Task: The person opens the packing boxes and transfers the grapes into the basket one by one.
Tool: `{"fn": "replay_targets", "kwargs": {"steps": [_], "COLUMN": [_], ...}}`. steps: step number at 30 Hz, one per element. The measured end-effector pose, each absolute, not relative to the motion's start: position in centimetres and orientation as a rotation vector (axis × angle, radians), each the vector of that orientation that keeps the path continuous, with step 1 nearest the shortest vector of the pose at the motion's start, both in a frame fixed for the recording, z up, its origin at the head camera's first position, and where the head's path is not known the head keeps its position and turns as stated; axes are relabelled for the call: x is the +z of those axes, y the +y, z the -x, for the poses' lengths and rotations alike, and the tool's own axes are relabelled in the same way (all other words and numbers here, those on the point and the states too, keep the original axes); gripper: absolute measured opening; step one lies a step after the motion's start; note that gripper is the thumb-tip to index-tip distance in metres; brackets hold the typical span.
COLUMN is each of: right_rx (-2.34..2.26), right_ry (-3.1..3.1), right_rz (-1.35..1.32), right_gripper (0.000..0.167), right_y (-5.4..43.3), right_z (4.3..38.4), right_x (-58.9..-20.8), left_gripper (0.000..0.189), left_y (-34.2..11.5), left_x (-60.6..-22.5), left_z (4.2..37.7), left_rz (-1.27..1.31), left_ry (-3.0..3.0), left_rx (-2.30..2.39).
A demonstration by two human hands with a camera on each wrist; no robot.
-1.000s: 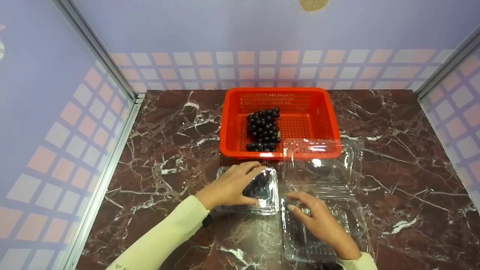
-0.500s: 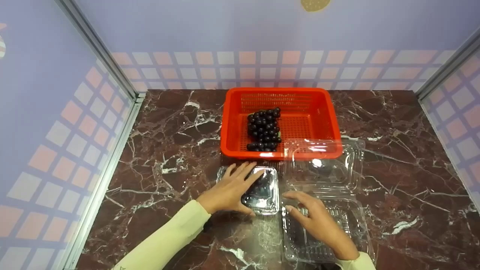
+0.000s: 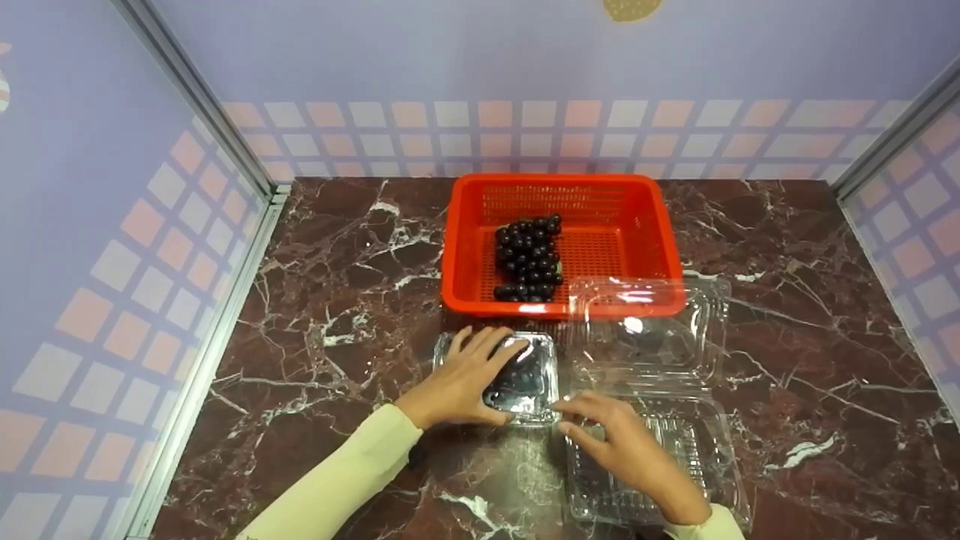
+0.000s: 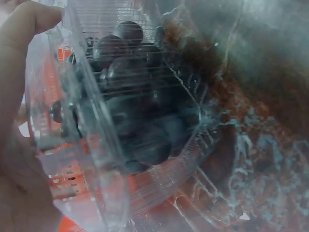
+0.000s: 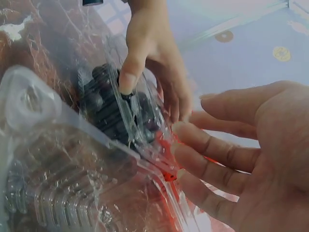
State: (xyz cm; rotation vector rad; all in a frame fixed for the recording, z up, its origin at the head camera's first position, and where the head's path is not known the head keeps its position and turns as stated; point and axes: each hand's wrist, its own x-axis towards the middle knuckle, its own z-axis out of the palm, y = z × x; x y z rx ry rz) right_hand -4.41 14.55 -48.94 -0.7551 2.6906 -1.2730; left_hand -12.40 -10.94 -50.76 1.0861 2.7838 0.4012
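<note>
To the near right of the lidded box, the base of an open transparent container is set on the marbled table; above that base, the right hand is held loosely curved, with nothing grasped, its fingertips brought beside the box's near right corner — whether contact is made cannot be told; the box is filled with dark round grapes, and its top is partly covered by the left hand, fingers spread and relaxed, thumb laid at the near edge; beyond the box and to its right, the container's raised lid is seen overlapping a red basket; directly beyond the box, a dark bunch is held in that basket — backed, farthest off, by a lilac wall.
</note>
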Motion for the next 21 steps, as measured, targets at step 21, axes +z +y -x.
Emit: {"fn": "replay_targets", "kwargs": {"steps": [21], "right_rx": [-0.709], "right_ry": [2.802], "right_rz": [0.837], "right_gripper": [0.039], "right_y": [12.1], "right_z": [3.3], "right_x": [-48.6], "left_gripper": [0.085], "left_y": [-11.3], "left_x": [-50.6], "left_z": [12.4], "left_rz": [-1.25], "left_ry": [2.818], "left_rx": [0.383]}}
